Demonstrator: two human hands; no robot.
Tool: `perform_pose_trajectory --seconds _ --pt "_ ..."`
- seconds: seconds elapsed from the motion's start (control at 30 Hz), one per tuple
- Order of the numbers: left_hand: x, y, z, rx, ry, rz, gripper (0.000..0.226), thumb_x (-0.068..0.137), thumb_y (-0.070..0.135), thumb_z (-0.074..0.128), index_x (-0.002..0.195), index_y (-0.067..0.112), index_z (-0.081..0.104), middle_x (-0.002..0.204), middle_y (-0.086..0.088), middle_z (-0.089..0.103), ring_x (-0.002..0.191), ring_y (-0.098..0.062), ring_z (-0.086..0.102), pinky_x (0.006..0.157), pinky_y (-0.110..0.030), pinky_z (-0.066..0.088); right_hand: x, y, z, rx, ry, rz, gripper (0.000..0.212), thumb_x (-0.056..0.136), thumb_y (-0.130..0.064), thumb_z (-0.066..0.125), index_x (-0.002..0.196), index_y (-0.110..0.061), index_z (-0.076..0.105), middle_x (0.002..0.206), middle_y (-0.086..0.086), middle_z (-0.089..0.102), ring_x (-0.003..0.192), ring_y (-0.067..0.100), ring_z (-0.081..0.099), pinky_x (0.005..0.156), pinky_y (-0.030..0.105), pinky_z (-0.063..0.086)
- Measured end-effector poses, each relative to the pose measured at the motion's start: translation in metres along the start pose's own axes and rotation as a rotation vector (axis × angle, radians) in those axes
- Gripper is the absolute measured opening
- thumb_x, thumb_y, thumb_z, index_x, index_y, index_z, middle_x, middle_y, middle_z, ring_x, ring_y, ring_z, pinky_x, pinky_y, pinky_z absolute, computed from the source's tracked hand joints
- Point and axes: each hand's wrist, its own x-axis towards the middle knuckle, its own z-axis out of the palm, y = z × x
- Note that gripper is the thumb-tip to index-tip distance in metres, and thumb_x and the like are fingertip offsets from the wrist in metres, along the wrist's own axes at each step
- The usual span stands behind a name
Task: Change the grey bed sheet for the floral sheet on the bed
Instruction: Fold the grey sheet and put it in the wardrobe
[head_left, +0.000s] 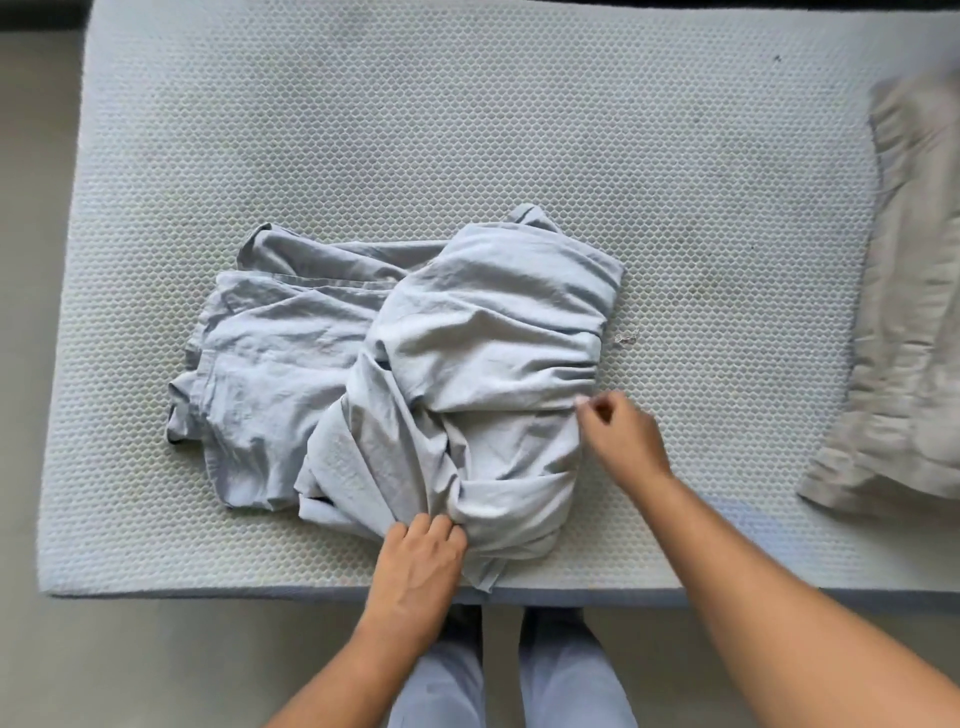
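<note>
The grey bed sheet (405, 364) lies bunched in a loose heap on the middle of the bare mattress (467, 130), near its front edge. My left hand (421, 556) grips a gathered fold at the heap's near edge. At the heap's right edge, my right hand (621, 431) has curled fingers that pinch the cloth. No floral sheet is in view.
A beige pillow (909, 338) lies at the right end of the mattress. The mattress has a honeycomb-textured cover. Grey floor (31, 260) shows to the left and in front, where my legs (514, 675) stand against the bed's front edge.
</note>
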Motion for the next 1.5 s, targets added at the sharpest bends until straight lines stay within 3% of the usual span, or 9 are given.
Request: perform_pose_trajectory --seconds 0.1,0.17,0.27,0.37,0.5,0.7,0.97,1.13,1.5 --pt "0.001 0.047 -0.013 -0.29 -0.233 -0.302 0.031 0.092 0.039 0.053 0.114 0.019 0.061 0.115 -0.004 0.066 0.111 -0.028 0.061 0.089 -0.038 0.046 0.058 -0.027 -0.006 0.219 -0.017 0.117 0.072 0.089 -0.063 0.065 0.134 -0.008 0.051 0.132 0.013 0.062 0.121 0.032 0.059 0.098 0.035 0.045" --pt "0.011 0.076 -0.018 -0.933 -0.271 -0.628 0.056 0.092 0.062 0.053 0.124 0.016 0.056 0.127 -0.003 0.063 0.122 -0.025 0.058 0.097 -0.036 0.048 0.087 -0.038 -0.002 0.28 0.025 0.178 0.093 0.08 -0.07 0.069 0.142 -0.003 0.045 0.143 0.017 0.055 0.131 0.035 0.053 0.11 0.038 0.042" --pt "0.049 0.102 -0.022 -2.089 -0.197 -1.058 0.097 0.066 0.081 0.07 0.137 0.021 0.043 0.136 0.001 0.053 0.125 -0.026 0.055 0.088 -0.05 0.054 0.103 -0.051 0.002 0.399 0.049 0.21 0.077 0.081 -0.059 0.075 0.134 -0.007 0.053 0.135 0.013 0.061 0.123 0.032 0.059 0.107 0.041 0.047" --pt "0.093 0.102 -0.011 -2.501 0.218 -1.409 0.081 0.062 0.075 0.079 0.123 0.029 0.051 0.118 -0.002 0.064 0.107 -0.031 0.064 0.084 -0.054 0.055 0.093 -0.06 0.013 0.661 -0.139 0.223 0.048 0.088 -0.044 0.074 0.125 -0.017 0.059 0.119 0.004 0.07 0.108 0.027 0.067 0.099 0.047 0.054" --pt "0.098 0.08 -0.026 -2.089 0.801 -1.497 0.026 0.089 0.025 0.074 0.109 0.014 0.061 0.109 -0.001 0.067 0.079 -0.019 0.066 0.064 -0.024 0.052 0.086 -0.066 -0.011 0.709 -0.115 0.192 0.054 0.085 -0.057 0.063 0.126 -0.021 0.064 0.119 0.005 0.072 0.106 0.027 0.07 0.093 0.05 0.058" --pt "0.002 0.007 -0.038 -1.521 0.802 -1.103 0.017 0.087 0.017 0.066 0.103 0.01 0.068 0.102 -0.007 0.069 0.095 -0.014 0.056 0.076 -0.032 0.041 0.102 -0.047 -0.103 0.763 0.453 0.105 0.034 0.102 -0.028 0.058 0.127 -0.008 0.066 0.121 -0.001 0.067 0.103 0.014 0.063 0.085 0.019 0.054" --pt "-0.039 0.014 0.058 -1.41 0.43 -1.179 0.038 0.09 0.006 0.066 0.127 0.01 0.059 0.11 -0.009 0.066 0.103 -0.03 0.062 0.085 -0.042 0.049 0.077 0.056 -0.051 0.766 0.216 0.411 0.04 0.1 -0.048 0.052 0.125 -0.018 0.062 0.124 0.01 0.068 0.11 0.032 0.068 0.095 0.057 0.056" --pt "-0.041 0.036 0.045 -1.561 0.767 -1.17 0.055 0.087 0.004 0.074 0.134 0.02 0.05 0.121 -0.003 0.063 0.11 -0.021 0.062 0.097 -0.04 0.05 0.024 0.061 -0.011 0.244 0.216 0.296 0.07 0.089 -0.057 0.064 0.133 -0.004 0.05 0.134 0.024 0.059 0.119 0.044 0.059 0.101 0.045 0.048" --pt "-0.043 -0.04 0.004 -1.931 0.953 -1.002 0.014 0.096 0.025 0.065 0.092 0.014 0.072 0.093 -0.002 0.073 0.089 -0.017 0.065 0.083 -0.034 0.052 0.019 0.032 0.042 0.777 0.177 0.338 0.039 0.102 -0.021 0.057 0.139 -0.011 0.053 0.132 0.006 0.063 0.115 0.027 0.063 0.105 0.047 0.052"
